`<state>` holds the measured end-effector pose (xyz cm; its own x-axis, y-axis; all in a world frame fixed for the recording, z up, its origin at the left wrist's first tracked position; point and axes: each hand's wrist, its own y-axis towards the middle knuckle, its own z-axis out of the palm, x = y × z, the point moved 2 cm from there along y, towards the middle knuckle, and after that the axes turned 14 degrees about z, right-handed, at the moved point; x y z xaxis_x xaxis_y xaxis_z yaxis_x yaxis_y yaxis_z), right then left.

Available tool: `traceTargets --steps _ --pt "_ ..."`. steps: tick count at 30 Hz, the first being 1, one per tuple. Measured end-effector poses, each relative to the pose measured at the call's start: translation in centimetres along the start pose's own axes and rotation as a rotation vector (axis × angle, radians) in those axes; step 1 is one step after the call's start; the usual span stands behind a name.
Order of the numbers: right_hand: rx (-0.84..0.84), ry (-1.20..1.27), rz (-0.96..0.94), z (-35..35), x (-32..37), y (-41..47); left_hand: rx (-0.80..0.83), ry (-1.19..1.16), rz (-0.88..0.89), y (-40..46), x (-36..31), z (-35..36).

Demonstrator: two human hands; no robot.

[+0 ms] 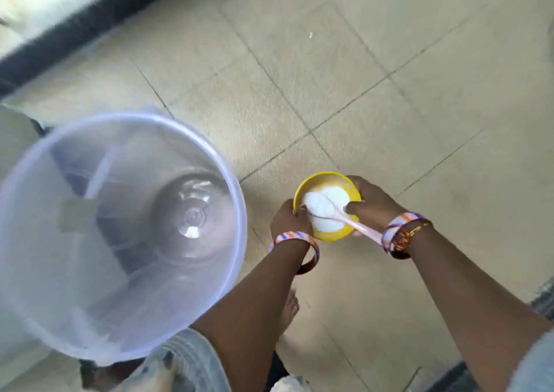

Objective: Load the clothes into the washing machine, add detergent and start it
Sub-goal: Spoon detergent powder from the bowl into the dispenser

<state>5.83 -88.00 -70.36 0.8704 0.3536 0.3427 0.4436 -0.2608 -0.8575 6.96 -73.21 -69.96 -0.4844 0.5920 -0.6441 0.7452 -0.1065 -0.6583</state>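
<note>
Both of our hands are busy over the floor tiles. Our left hand curls its fingers over the near-left rim of the yellow bowl and steadies it, while our right hand grips the far-right rim, its thumb pressing on the pale pink spoon whose handle runs back toward our right wrist.

Going from largest to smallest: well to the left of our left hand sits the big translucent lid, round and lavender-rimmed, which we take to be the cover of the washing machine's tub. Between our hands, the bowl holds a mound of white detergent powder, and the spoon's scoop lies heaped in it.

We judge the task to be at the detergent stage: powder is scooped but not yet carried to the machine. Starting the machine is still ahead.

Much is unclear. Through the cloudy lid we make out only grey shapes and a shiny round form, so we cannot tell whether clothes are loaded inside. No controls or detergent drawer are in view. Motion blur smears the lid's edges and the dark strip far beyond our hands, and the machine's body is cut off at the left edge.
</note>
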Motion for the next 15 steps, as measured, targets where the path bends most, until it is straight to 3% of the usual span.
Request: traceTargets --steps 5,10,15 --pt "0.137 -0.066 -0.072 -7.3 9.3 -11.3 0.038 0.021 0.113 -4.9 -10.2 -7.8" --pt "0.104 -0.348 -0.104 -10.5 17.6 -22.0 -0.039 -0.102 0.151 -10.9 -17.1 -18.8" --pt "-0.199 -0.509 -0.422 -9.1 28.1 -32.3 -0.194 -0.549 0.164 -17.3 -21.5 -29.5"
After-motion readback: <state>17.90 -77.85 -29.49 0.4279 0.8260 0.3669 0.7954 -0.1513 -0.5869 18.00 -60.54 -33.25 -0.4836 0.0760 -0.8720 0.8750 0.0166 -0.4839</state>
